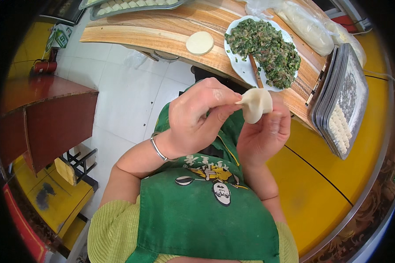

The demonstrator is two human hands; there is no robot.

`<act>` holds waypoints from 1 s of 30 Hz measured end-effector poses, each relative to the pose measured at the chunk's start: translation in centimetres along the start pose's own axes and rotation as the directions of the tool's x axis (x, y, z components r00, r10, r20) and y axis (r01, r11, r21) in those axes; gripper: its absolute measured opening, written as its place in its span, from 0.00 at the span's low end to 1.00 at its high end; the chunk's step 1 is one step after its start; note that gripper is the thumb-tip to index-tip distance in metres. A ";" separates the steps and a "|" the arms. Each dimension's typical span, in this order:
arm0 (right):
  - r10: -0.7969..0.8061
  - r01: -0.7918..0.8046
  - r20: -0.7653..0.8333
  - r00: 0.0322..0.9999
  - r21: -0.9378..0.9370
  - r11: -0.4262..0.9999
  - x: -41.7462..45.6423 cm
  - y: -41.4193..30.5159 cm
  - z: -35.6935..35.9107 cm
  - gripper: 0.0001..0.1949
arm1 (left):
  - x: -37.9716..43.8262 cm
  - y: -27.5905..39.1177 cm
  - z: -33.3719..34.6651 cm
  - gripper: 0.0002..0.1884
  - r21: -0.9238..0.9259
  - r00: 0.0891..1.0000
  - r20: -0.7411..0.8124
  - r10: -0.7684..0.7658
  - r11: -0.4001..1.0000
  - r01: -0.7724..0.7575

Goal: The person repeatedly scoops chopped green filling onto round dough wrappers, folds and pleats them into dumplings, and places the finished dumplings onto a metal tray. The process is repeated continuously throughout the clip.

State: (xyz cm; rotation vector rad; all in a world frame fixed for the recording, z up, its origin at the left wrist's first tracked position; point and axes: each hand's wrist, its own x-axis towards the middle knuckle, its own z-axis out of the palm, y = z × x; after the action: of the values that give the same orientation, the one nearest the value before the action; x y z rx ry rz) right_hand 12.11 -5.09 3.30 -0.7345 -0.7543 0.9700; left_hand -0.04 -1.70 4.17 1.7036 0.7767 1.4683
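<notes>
Between my hands, above my green apron, is a folded dumpling (256, 104) of pale dough. My left hand (200, 115) pinches its left end between thumb and forefinger. My right hand (266, 131) holds the opposite edge, its fingers slightly blurred. Any filling inside the dough is hidden. Just beyond, on the wooden table, a white plate (240, 67) bears chopped green filling (266, 49), with a wooden utensil (255, 70) lying in it. One round dough wrapper (199, 43) lies flat on the table to the left of the plate.
At the right table edge, a stack of metal trays (355, 75) leans, with rows of small dumplings (339, 128) on the top one. A pen-like stick (316, 84) lies beside it. Plastic bags of dough (304, 28) rest behind. Another dumpling tray (135, 10) stands far left; a stool (67, 171) is below.
</notes>
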 end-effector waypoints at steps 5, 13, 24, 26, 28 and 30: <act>0.066 -0.061 0.053 0.996 -0.085 0.994 0.7 -0.3 -0.6 0.08 | 0.2 -0.8 -0.1 0.10 0.076 0.982 0.056 0.179 0.980 -0.183; 0.116 -0.103 0.051 0.992 -0.207 0.973 0.7 -0.7 -1.2 0.04 | 0.1 -0.5 -0.3 0.07 0.256 0.991 0.094 0.092 0.960 -0.114; 0.065 -0.064 0.026 0.998 -0.043 0.997 -0.5 -0.5 -1.9 0.05 | 0.0 -0.2 0.4 0.09 0.113 0.995 0.095 -0.023 0.994 0.012; 0.165 -0.162 0.042 0.985 -0.071 0.984 0.0 -1.5 -2.0 0.12 | -0.1 -0.3 0.4 0.10 0.196 0.988 0.151 0.039 0.978 -0.069; 0.081 0.019 0.250 0.965 -0.372 0.928 1.1 -2.2 -3.3 0.11 | -0.1 0.1 0.9 0.08 0.286 0.976 0.191 0.105 0.945 -0.158; 0.195 -0.109 0.214 0.957 -0.360 0.927 1.4 -3.9 -4.2 0.07 | 0.1 -0.1 1.6 0.04 0.265 0.964 0.238 0.118 0.947 -0.181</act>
State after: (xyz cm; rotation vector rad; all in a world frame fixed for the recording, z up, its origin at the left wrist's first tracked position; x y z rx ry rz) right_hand 17.79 -6.16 4.56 -1.0013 -1.1174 1.0976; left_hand 1.56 -1.74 4.02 2.1447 0.7802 1.2822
